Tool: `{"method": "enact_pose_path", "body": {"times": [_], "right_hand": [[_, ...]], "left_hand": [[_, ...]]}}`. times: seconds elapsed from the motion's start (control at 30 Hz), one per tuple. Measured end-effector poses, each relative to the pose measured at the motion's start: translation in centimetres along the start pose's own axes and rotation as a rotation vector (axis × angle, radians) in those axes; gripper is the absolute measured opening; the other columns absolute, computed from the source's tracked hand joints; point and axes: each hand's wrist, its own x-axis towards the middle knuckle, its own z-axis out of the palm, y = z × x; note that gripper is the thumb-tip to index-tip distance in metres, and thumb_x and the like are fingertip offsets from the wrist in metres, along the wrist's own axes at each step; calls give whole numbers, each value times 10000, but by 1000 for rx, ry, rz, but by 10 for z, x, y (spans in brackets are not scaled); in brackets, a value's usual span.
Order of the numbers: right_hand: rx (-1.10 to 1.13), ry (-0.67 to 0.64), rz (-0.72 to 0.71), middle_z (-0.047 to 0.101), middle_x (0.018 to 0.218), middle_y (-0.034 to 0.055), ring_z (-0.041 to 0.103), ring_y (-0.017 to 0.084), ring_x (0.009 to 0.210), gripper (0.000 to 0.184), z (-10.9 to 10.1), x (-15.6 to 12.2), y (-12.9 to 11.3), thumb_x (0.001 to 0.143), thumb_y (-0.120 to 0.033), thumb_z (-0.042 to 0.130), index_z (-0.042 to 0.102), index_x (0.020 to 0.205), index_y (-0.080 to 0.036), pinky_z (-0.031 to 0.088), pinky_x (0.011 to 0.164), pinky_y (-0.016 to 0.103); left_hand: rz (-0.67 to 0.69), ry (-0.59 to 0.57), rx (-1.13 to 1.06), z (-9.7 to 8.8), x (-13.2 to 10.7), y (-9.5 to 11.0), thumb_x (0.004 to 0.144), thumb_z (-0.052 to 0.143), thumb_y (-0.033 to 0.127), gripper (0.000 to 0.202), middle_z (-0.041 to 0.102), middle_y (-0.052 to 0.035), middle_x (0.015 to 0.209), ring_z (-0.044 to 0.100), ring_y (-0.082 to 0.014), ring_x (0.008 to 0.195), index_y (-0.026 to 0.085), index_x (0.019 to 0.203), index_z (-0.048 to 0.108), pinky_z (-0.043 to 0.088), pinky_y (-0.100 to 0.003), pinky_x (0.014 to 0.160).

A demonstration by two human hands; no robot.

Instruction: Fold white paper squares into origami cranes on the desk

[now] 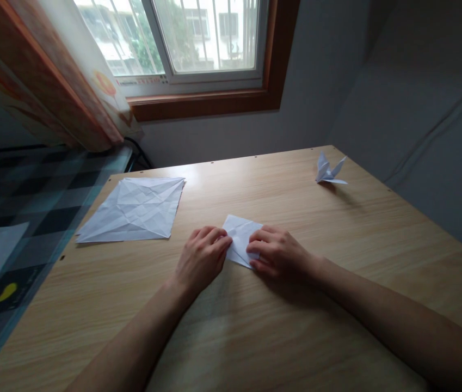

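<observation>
A small folded sheet of white paper [239, 235] lies on the wooden table between my two hands. My left hand [204, 251] grips its left edge, fingers pressed together at the corner. On the right side, my right hand [273, 251] has its curled fingers closed on the paper's edge. Creases run across the folded paper, and both hands hide parts of its sides. Farther back on the right stands a white origami crane [328, 170]. To the left lies a larger creased sheet of white paper [136, 209], spread flat.
The light wooden table [231, 337] ends at a far edge below a barred window [214, 38]. Left of it is a dark checked cloth surface [51, 185] with white paper pieces [4, 247] on it. An orange curtain [51, 60] hangs at the left.
</observation>
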Motion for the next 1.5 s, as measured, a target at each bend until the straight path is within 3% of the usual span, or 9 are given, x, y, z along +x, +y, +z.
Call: {"method": "enact_pose_path", "body": {"times": [0.17,0.27,0.33,0.5,0.73,0.87,1.07,1.33,1.5], "right_hand": [[135,75,-58,698,993,64,625,204,883,194,5,-1,4,788,-160,550,642,953,-206,501,822,344],[147,288,155,660,1102,97,608,230,1031,383,6,-3,13,711,-16,466,640,1002,-194,498,911,391],[156,330,291,619,1180,116,573,245,1123,478,5,-3,21,671,35,430,640,1042,-183,487,957,416],[322,203,311,667,1089,85,613,221,1041,444,0,-1,34,709,31,444,664,1025,-190,496,944,404],[544,237,309,661,1085,97,641,197,966,252,0,-4,39,811,-98,513,716,936,-180,535,808,333],[531,174,229,670,1068,79,633,192,990,314,0,-5,41,761,-33,504,733,897,-200,513,861,334],[497,17,152,625,1182,73,569,233,1125,490,-9,-6,46,627,19,533,715,1012,-224,448,975,401],[506,50,159,680,1122,78,609,222,1047,125,-9,-5,43,818,-162,626,727,876,-209,433,965,426],[420,93,187,716,942,65,621,205,923,82,-5,0,36,869,-210,624,695,833,-187,453,877,371]], "left_hand": [[11,-40,-7,-1,0,0,935,498,305,223,701,-73,1060,610,-234,996,191,1024,668,467,-400,872],[21,-77,-12,-2,1,0,910,537,431,321,682,-98,1143,608,-264,1055,178,1073,649,459,-428,907],[23,-97,-35,-3,1,0,889,556,474,379,664,-112,1195,598,-277,1108,175,1108,638,453,-440,936],[0,-135,-131,-2,1,-3,874,569,441,386,634,-118,1271,553,-284,1219,173,1147,624,427,-451,1013],[14,-168,-217,-3,1,-5,870,572,409,345,617,-121,1305,540,-280,1251,186,1129,620,400,-474,1057],[22,-183,-224,-4,1,-5,869,571,427,365,606,-128,1319,534,-289,1260,186,1142,608,391,-490,1063],[11,-202,-216,-3,0,-6,837,606,519,458,589,-135,1338,534,-304,1258,189,1153,597,373,-511,1073],[48,-216,-205,-3,0,-6,836,600,532,500,583,-150,1344,503,-322,1291,170,1181,590,371,-523,1070],[70,-221,-211,-3,-1,-3,852,588,489,459,576,-156,1350,499,-323,1294,166,1178,596,372,-525,1075]]}}
